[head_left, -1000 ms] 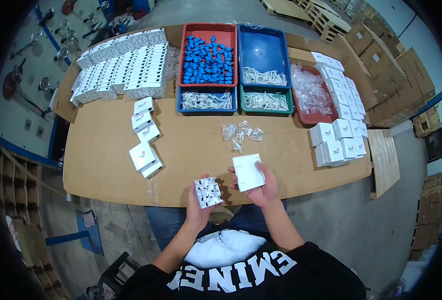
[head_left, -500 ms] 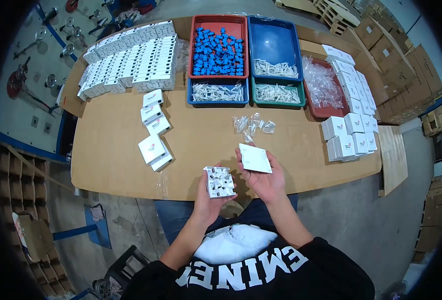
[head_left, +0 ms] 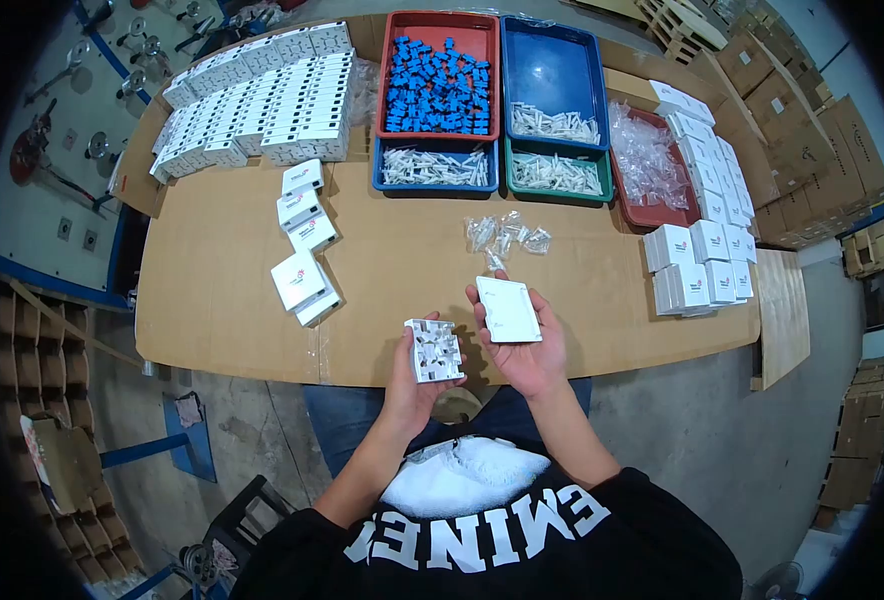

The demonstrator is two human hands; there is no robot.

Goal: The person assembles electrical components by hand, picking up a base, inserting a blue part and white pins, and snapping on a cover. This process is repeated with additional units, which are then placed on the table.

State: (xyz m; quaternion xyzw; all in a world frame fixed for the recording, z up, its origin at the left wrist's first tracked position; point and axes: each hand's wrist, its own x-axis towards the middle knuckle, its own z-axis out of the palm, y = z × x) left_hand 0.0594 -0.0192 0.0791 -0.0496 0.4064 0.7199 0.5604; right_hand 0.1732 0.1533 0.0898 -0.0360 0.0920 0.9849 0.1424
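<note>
My left hand (head_left: pixel 409 388) is closed around a white plastic box base (head_left: pixel 436 350), its inner side with slots and small parts facing up. In my right hand (head_left: pixel 535 362) lies a flat white cover plate (head_left: pixel 509 310), held by its edges between thumb and fingers. The two pieces are apart, side by side above the table's front edge. Just beyond them, several small clear bags of white parts (head_left: pixel 507 237) lie on the cardboard surface. To the left, several white boxes with a printed logo (head_left: pixel 301 281) form a loose column.
A red tray of blue pieces (head_left: pixel 495 75), blue trays (head_left: pixel 552 60) and a green tray (head_left: pixel 559 198) of white plugs stand at the back. Stacked white units (head_left: pixel 302 100) fill the back left. At right are a red tray of clear bags (head_left: pixel 652 216) and stacked white covers (head_left: pixel 692 290).
The cover plate in my right hand has turned slightly and faces up more squarely. Both hands keep their hold. The whole view has shifted a little.
</note>
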